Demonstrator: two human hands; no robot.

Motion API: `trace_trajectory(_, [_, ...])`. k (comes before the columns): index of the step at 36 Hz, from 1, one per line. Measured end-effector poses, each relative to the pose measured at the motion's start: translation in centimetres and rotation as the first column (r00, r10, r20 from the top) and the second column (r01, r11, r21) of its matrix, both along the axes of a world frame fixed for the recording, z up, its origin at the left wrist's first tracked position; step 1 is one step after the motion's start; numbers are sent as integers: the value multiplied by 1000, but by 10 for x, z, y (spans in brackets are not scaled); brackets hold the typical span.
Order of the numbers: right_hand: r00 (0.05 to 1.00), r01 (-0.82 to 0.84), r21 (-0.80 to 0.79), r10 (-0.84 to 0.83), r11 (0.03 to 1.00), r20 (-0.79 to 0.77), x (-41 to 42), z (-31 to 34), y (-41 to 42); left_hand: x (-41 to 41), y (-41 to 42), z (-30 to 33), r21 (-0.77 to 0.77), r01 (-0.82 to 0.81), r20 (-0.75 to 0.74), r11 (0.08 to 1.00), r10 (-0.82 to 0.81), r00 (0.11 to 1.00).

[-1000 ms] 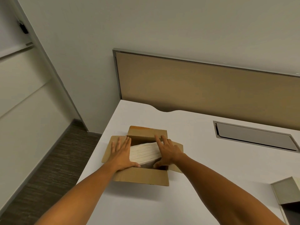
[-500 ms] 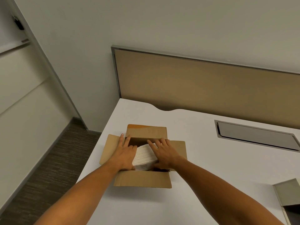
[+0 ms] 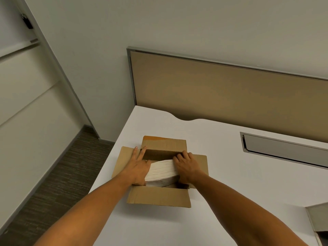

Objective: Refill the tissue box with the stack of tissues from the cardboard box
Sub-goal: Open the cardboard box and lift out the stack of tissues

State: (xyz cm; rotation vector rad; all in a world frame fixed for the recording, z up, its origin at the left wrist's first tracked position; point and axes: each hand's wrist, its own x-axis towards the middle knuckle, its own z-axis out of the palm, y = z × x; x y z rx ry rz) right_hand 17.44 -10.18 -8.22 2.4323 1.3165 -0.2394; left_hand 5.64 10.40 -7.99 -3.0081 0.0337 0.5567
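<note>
Inside open cardboard box (image 3: 159, 199) on white tabletop (image 3: 221, 174): tissue stack (image 3: 162, 170), long axis left-right, left end tilted up. Left hand (image 3: 139, 168) gripping left end, right hand (image 3: 186, 166) curled over right end. Tissue box (image 3: 317, 222) near right, well apart; right hand nearer.

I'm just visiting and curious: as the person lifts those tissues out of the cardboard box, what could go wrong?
The stack of tissues is loose and pinched only at its ends by the left hand and right hand, so the middle could sag or sheets slip out. It may also snag on the cardboard box flaps.
</note>
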Motion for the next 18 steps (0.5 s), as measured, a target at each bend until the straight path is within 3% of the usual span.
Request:
trace_trajectory(9, [994, 105, 21, -106, 994, 6, 0, 1, 3, -1, 9, -7, -55, 24, 27, 998, -23, 999])
trace_trajectory(18, [976, 166, 152, -141, 974, -165, 14, 13, 2, 3, 20, -4, -167, -32, 58, 985, 42, 997])
